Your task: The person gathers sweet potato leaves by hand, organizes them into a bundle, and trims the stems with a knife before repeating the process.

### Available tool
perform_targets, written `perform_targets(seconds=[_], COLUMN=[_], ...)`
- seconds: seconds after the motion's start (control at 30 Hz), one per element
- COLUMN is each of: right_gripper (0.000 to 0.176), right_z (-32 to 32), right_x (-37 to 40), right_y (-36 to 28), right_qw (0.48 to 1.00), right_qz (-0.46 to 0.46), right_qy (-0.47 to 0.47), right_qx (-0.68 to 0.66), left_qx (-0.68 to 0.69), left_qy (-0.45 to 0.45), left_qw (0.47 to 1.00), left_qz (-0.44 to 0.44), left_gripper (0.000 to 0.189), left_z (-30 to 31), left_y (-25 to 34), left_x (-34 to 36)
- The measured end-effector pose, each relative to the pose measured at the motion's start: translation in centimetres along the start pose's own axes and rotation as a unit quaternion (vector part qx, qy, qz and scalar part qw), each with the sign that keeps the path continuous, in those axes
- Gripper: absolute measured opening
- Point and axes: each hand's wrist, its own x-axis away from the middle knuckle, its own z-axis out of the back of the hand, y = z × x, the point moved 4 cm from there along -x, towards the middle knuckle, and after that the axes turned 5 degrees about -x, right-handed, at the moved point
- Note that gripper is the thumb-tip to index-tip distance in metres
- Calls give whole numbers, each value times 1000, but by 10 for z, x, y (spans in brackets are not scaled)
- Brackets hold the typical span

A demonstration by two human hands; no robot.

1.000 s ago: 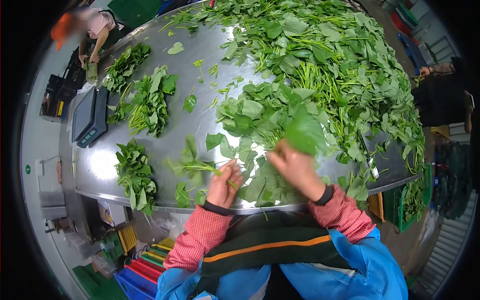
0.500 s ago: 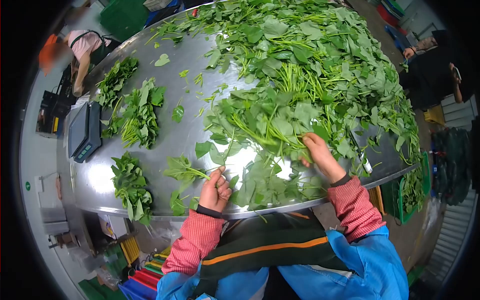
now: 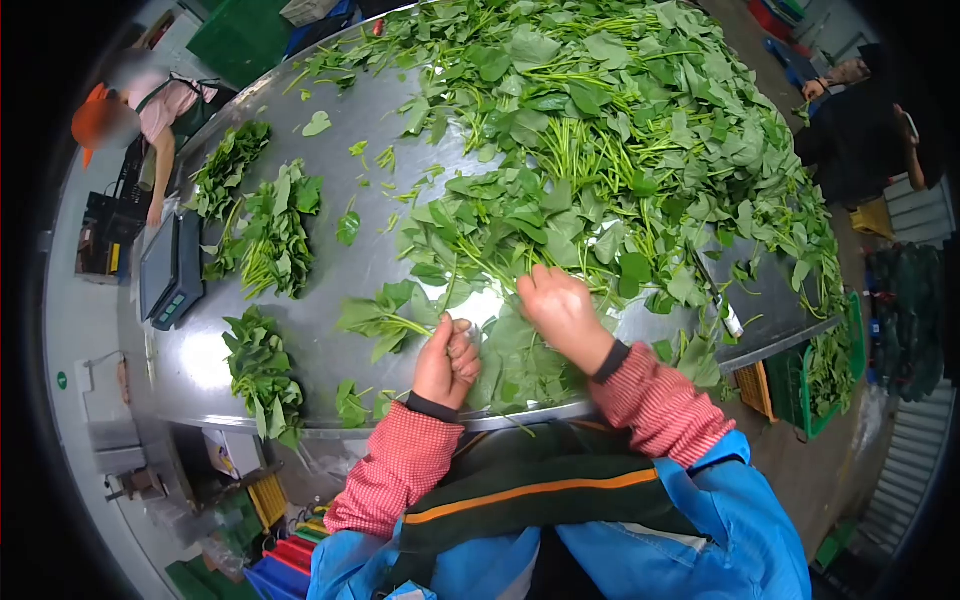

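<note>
My left hand (image 3: pixel 446 364) is closed around the stems of a small bunch of leafy greens (image 3: pixel 385 318), whose leaves point left over the metal table. My right hand (image 3: pixel 562 310), back upward, is closed at the near edge of the heap, its fingertips pinching stems of leafy greens (image 3: pixel 490 258); the fingers partly hide them. Beyond both hands spreads a big heap of leafy greens (image 3: pixel 640 130). Loose leaves (image 3: pixel 525 365) lie on the table between and below my hands.
Bunches of greens (image 3: pixel 275 235) and another bunch (image 3: pixel 262 370) lie at the left of the metal table (image 3: pixel 345 260), beside a scale (image 3: pixel 172 270). A knife with a white handle (image 3: pixel 733 322) lies at right. A green crate (image 3: pixel 805 395) stands below. Two people stand at the far sides.
My right hand has moved left, closer to my left hand, and turned its back upward. My left hand has shifted slightly right, still holding its bunch. The person at left has lowered an arm toward the scale.
</note>
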Motion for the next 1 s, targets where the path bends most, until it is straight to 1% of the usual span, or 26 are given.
perform_targets(seconds=[0.07, 0.1, 0.2, 0.23, 0.33, 0.37, 0.47, 0.57, 0.63, 0.67, 0.7, 0.77, 0.8, 0.83, 0.87, 0.9, 0.93, 1.0], right_gripper=[20, 20, 19, 18, 17, 17, 15, 12, 12, 14, 22, 24, 25, 29, 29, 28, 28, 26], right_z=[11, 18, 59, 62, 53, 48, 44, 39, 36, 35, 33, 38, 40, 34, 29, 24, 19, 3], right_x=[-2, -3, -8, -6, -1, 0, 2, 18, 32, 38, 43, 43, 45, 45, 37, 21, 6, -11], right_y=[-2, -2, -14, -25, -58, -65, -69, -52, -43, -45, -55, -84, -94, -91, -81, -66, -51, -26], right_qw=[995, 988, 971, 978, 987, 986, 991, 995, 973, 951, 897, 848, 820, 859, 880, 897, 910, 972], right_qz=[-53, -76, -92, -59, 61, 86, 76, 34, -24, -54, -56, -1, 26, 47, -5, -57, -108, -100], right_qy=[12, 14, 52, 51, 43, 62, 49, -25, -152, -214, -311, -378, -408, -294, -270, -245, -219, -102], right_qx=[-87, -131, -215, -192, -143, -128, -102, -87, -175, -217, -308, -372, -400, -417, -392, -364, -336, -187], left_qx=[-23, -36, -78, -76, -113, -132, -127, -1, 12, 13, 0, -31, -51, -70, -89, -87, -81, -72], left_qy=[31, 23, 22, 23, 16, 24, 51, 65, 26, 5, 31, 76, 78, 80, 83, 108, 105, 97], left_qw=[999, 999, 995, 995, 989, 985, 983, 974, 966, 964, 962, 956, 962, 966, 970, 971, 977, 986], left_qz=[-7, -21, -58, -67, -97, -105, -122, -219, -257, -267, -272, -280, -258, -235, -212, -194, -167, -111], left_gripper=[28, 29, 28, 22, 16, 14, 16, 11, 11, 11, 11, 11, 11, 11, 11, 11, 10, 9], left_z=[-9, -9, -19, -22, -25, -27, -20, 1, 16, 23, 27, 30, 32, 38, 44, 49, 54, 66], left_y=[2, 2, 8, 9, 11, 12, 13, 42, 80, 89, 90, 92, 89, 84, 78, 70, 60, 41], left_x=[0, -1, 4, 4, 1, 1, 0, -1, 5, 7, 9, 10, 9, 10, 12, 13, 12, 7])
